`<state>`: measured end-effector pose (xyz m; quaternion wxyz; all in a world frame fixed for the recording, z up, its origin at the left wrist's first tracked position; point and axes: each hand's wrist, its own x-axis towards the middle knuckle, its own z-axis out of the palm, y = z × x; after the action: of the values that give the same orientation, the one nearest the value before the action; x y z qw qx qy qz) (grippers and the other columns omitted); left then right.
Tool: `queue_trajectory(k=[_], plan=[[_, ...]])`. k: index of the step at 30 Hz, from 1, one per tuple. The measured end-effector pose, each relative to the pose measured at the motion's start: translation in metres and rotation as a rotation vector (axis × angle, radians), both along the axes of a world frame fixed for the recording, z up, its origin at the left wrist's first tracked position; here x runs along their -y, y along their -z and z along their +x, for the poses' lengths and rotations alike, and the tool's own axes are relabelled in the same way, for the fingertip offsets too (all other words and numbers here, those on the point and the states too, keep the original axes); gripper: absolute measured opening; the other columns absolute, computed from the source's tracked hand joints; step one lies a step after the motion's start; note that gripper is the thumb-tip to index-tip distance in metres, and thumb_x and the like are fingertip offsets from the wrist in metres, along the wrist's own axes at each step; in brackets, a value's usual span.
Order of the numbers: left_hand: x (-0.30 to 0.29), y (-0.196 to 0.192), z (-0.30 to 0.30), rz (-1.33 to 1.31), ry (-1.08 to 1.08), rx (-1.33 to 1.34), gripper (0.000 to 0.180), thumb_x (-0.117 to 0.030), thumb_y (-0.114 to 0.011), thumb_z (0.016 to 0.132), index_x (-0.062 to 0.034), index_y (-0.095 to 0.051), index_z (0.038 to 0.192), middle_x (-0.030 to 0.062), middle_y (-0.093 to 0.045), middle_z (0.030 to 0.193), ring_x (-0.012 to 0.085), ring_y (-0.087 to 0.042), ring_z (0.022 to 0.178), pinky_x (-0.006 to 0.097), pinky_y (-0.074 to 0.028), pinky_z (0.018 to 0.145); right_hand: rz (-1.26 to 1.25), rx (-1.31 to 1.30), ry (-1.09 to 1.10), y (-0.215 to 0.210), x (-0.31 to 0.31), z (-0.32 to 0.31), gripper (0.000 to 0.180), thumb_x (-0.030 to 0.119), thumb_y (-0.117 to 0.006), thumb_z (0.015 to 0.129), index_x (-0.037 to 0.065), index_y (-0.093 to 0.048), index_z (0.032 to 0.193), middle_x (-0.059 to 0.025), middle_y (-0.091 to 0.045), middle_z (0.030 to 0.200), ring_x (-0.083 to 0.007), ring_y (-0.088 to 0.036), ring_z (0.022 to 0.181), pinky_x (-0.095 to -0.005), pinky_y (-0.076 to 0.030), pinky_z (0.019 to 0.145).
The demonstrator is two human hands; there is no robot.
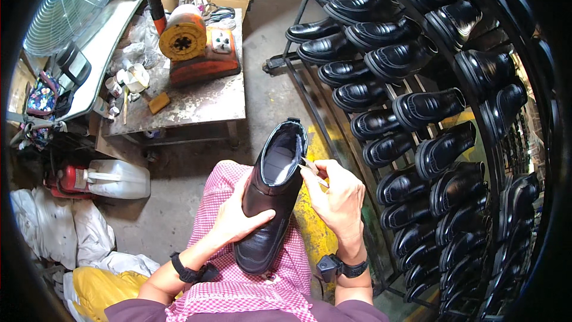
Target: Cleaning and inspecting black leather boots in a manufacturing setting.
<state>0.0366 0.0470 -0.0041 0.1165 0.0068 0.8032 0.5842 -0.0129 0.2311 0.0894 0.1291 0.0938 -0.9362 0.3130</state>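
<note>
A black leather ankle boot [268,203] rests on my lap, its toe toward me and its dark lining and pale insole showing through the opening. My left hand [238,217] is wrapped round the boot's left side, with the thumb across the upper. At the right of the boot's collar, my right hand [338,194] pinches a small slim metal tool [314,168], its tip against the collar edge. The fingers partly cover this tool, so its exact kind is unclear. A pink checked apron [217,194] lies beneath the boot.
A rack [298,83] of glossy black shoes and boots fills the right side. At the upper left stands a worktable [220,98] with an orange machine [202,65] and a yellowish block [159,103]. A white jug [122,179] and a fan [74,6] are at the left.
</note>
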Motion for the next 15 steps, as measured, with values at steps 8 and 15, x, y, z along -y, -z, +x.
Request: queue_trajectory(k=[8,15], plan=[[-0.008,-0.005,0.004,-0.076,-0.044,-0.025,0.094,-0.036,-0.072,0.063,-0.0094,-0.021,0.137,0.0191,-0.042,0.129,0.0316,-0.046,0.116,0.038,-0.038,0.097,0.238,-0.100,-0.013,-0.003,0.000,0.005,0.015,0.018,-0.063,0.078,0.004,-0.059,0.079,-0.0114,-0.059,0.066,-0.0273,-0.058,0.058,-0.0351,-0.045,0.053],[-0.010,-0.002,0.007,-0.042,-0.082,-0.047,0.095,-0.037,-0.072,0.063,-0.0090,-0.020,0.137,0.0198,-0.044,0.127,0.0340,-0.048,0.113,0.039,-0.039,0.095,0.170,-0.068,-0.026,-0.002,-0.002,0.008,0.015,0.020,-0.061,0.080,0.006,-0.056,0.078,-0.0116,-0.058,0.066,-0.0283,-0.058,0.058,-0.0364,-0.045,0.052]])
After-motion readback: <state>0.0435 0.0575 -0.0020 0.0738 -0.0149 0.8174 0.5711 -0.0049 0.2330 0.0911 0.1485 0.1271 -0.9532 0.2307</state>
